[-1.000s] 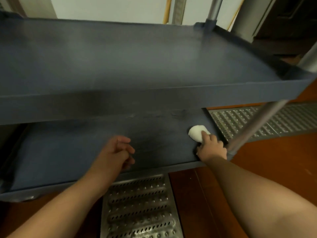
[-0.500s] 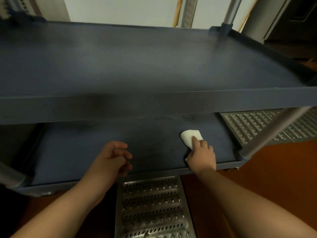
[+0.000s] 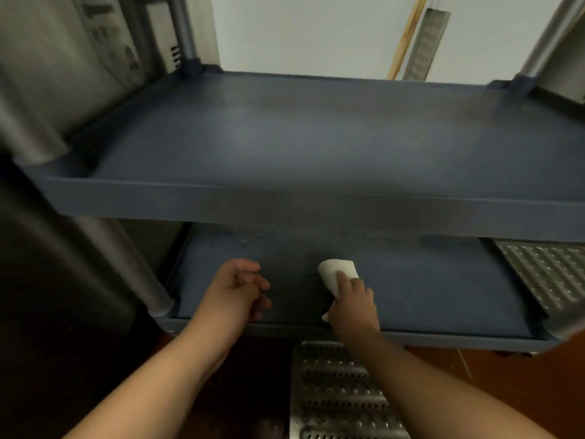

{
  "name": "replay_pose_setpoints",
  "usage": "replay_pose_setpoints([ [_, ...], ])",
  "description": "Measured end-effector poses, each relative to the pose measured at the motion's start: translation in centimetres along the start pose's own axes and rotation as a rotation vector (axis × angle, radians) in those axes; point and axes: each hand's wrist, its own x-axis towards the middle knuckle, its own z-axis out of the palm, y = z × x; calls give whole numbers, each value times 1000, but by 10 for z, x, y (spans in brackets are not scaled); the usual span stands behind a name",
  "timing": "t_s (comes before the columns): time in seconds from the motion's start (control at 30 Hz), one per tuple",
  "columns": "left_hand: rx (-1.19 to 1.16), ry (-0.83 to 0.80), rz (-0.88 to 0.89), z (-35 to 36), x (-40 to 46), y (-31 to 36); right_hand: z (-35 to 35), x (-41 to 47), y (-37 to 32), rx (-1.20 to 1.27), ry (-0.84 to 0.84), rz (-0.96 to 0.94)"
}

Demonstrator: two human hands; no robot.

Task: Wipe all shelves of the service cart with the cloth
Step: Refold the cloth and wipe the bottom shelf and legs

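Hovering loosely curled and empty over the lower shelf (image 3: 427,293) near its front edge, the left hand (image 3: 235,289) leaves the wiping alone. Beside it, mid-shelf, the right hand (image 3: 353,304) presses the white cloth (image 3: 337,272) down, fingers curled over it, ready to scrub.

a perforated metal floor grate (image 3: 338,394) is lying on the reddish floor (image 3: 519,375). a wooden pole (image 3: 408,36) is leaning against the pale wall (image 3: 300,30), beside a metal strip (image 3: 425,42).
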Motion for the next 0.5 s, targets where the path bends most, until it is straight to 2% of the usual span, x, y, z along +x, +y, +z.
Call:
replay_pose_setpoints([
  [0.4,-67,230,-117,-80,7,-2,83,-30,-194,26,-2,-371],
  [0.5,-24,133,-85,-81,8,-1,91,-31,-226,53,-138,-444],
])
